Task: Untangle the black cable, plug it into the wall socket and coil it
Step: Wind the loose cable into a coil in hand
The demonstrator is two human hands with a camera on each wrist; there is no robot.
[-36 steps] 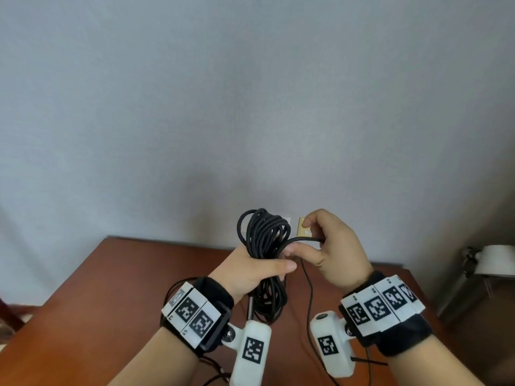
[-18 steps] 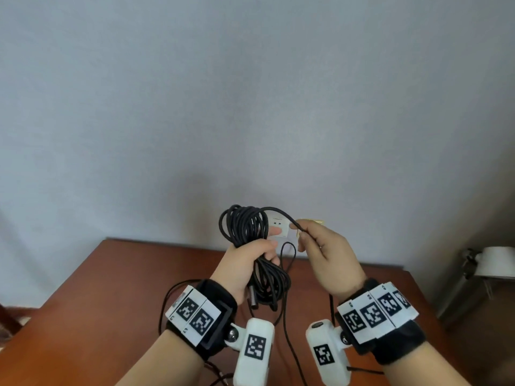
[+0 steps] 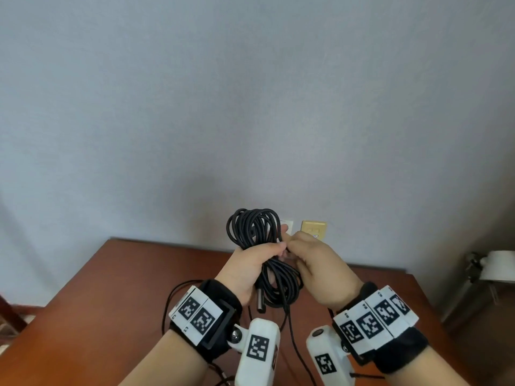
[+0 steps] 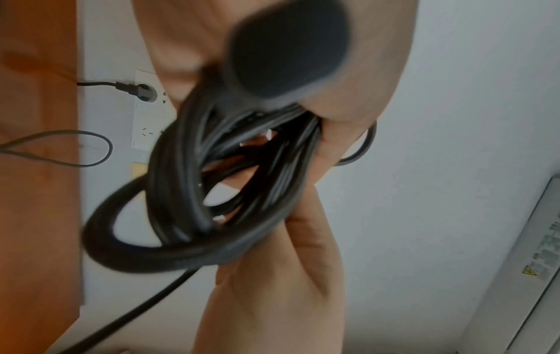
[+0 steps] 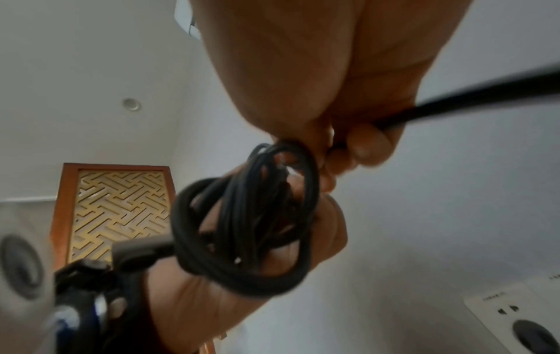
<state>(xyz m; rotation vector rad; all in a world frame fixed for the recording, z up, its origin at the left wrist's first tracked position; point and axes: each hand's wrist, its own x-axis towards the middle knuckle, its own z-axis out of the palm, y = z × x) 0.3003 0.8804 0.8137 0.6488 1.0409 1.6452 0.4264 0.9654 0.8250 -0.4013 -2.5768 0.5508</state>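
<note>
Above the far edge of the wooden table (image 3: 117,277), both hands meet at the black cable (image 3: 252,232), which is held as a bundle of loops in front of the wall socket (image 4: 145,115). Half a second ago the right hand was drawing a length of cable out to the side of the bundle; that length now lies against the coil, and the right hand has closed in until it touches the left. Judgement: one more turn has just been laid on, so coiling is under way.

Left hand (image 3: 250,263): fingers and thumb curled round the waist of the bundle, clamping all turns together. Right hand (image 3: 315,268): thumb and fingertips (image 5: 360,148) pinching a single strand just beside the bundle; the free run leaves this hand toward the table.

The left wrist view shows a black plug (image 4: 136,91) seated in the socket plate, so the plugging step appears complete. A cylindrical connector end (image 3: 260,299) hangs below the left hand. Slack cable remains on the table, so further turns are needed.

No containers are in view. A beige wall plate (image 3: 313,229) sits beside the socket.
</note>
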